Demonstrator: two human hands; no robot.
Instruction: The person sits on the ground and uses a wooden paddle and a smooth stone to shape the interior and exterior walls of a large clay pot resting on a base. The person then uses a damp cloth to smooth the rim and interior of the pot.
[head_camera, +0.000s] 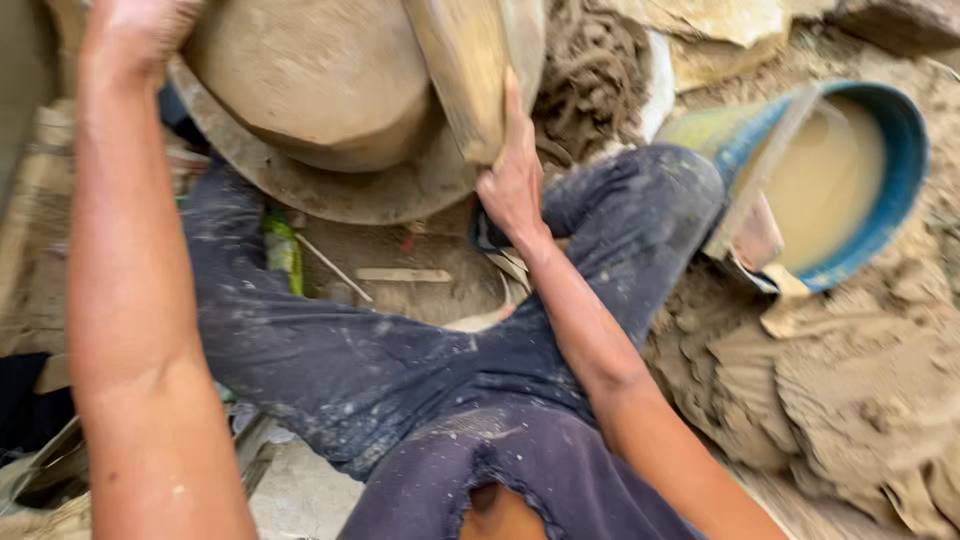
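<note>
Clay mound (310, 75) at frame top, sat on round potter's wheel disc (330, 190): smooth, tan, domed, matte wet surface. Flat wooden board (470, 70), mud-smeared, leans against mound's right side. Right hand (512, 180) fingers closed together, gripping board's lower edge. Left hand (135, 25) on mound's upper left, cut off by frame, grip cannot tell. Blue plastic basin (900, 170) of cloudy slip to right. Dark trousers (400, 370) clay-spattered, torn
</note>
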